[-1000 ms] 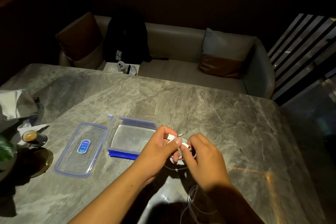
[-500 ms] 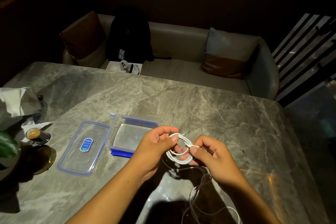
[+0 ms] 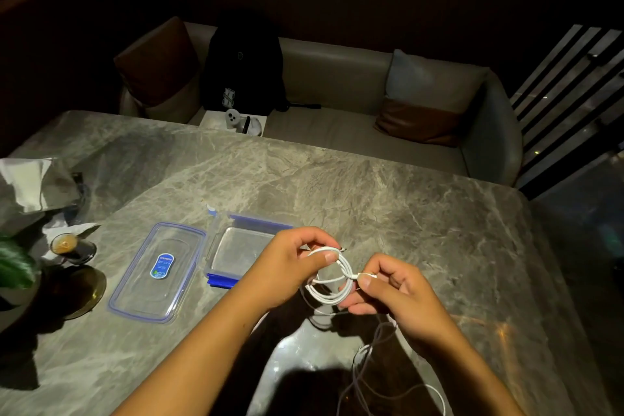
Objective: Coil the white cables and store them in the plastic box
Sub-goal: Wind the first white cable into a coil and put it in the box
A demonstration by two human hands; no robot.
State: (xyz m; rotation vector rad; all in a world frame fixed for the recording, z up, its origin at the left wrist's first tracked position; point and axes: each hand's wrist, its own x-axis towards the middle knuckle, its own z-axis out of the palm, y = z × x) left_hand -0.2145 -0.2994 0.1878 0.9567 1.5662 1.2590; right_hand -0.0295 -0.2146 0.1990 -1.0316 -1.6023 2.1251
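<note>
Blue oval label, centre-left, unreadable. Our left hand & right hand pinch the white coiled cable; hands further apart vs 1 s ago.

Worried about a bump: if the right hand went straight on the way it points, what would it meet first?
Probably the left hand, gripping the same white cable coil the right hand pinches; the plastic box lies beyond. Depth is unclear.

Plastic box mouth unobstructed, lid alongside
</note>
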